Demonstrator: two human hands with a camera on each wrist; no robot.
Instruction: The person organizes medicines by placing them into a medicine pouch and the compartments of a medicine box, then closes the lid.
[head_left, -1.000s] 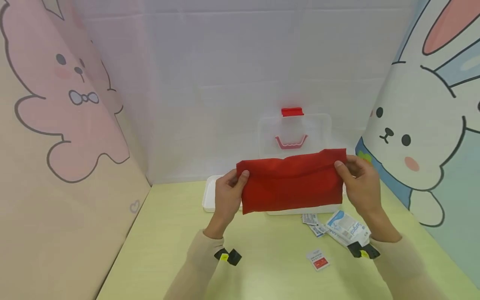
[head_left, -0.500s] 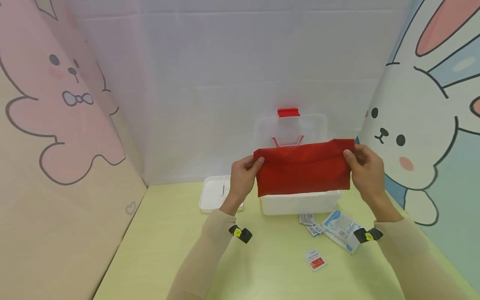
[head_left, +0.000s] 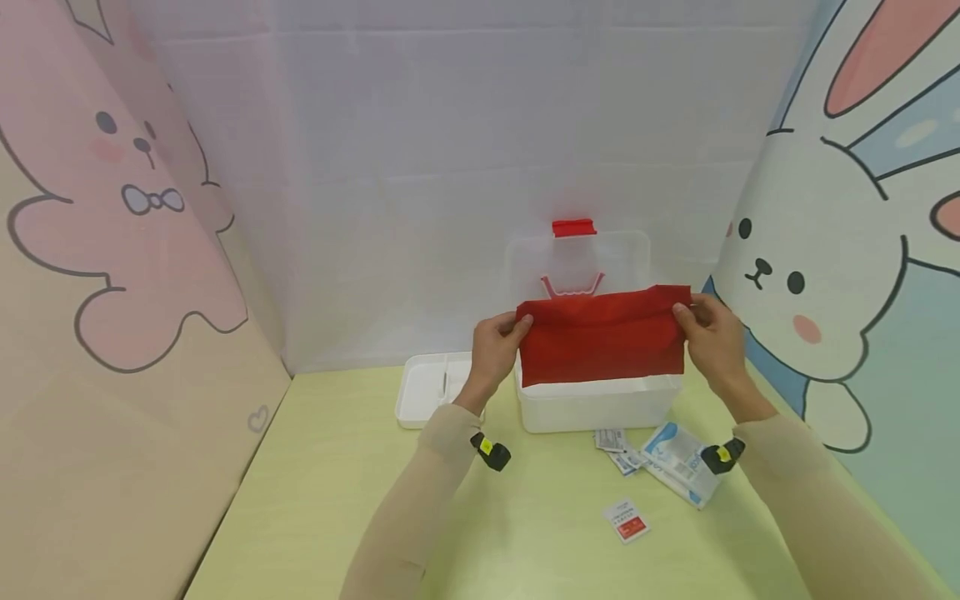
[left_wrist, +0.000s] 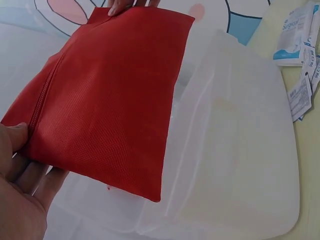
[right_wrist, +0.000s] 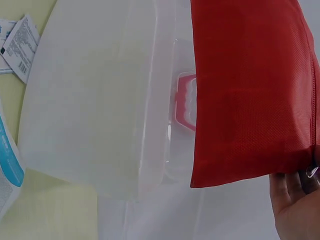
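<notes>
A flat red zippered pouch (head_left: 602, 342) is stretched between both hands, above and in front of an open white plastic box (head_left: 600, 408). My left hand (head_left: 495, 354) pinches its left end between thumb and fingers. At the other end my right hand (head_left: 712, 337) holds it the same way. The left wrist view shows the zipper (left_wrist: 45, 95) running along the pouch near its upper edge. A small metal zipper pull (right_wrist: 312, 172) shows by the fingers in the right wrist view. The pouch hides most of the box's opening.
The box's clear lid (head_left: 626, 258) stands raised at the back, with a pink handle (head_left: 572, 287) and a red latch (head_left: 573, 227). A white tray (head_left: 420, 392) lies left of the box. Surgical packs (head_left: 682, 467), small sachets (head_left: 617, 450) and a red-white packet (head_left: 627, 522) lie in front.
Both hands have carried the pouch up and away toward the box, the left one also moving right. In the last half second, the pouch shifts slightly left at its right end.
</notes>
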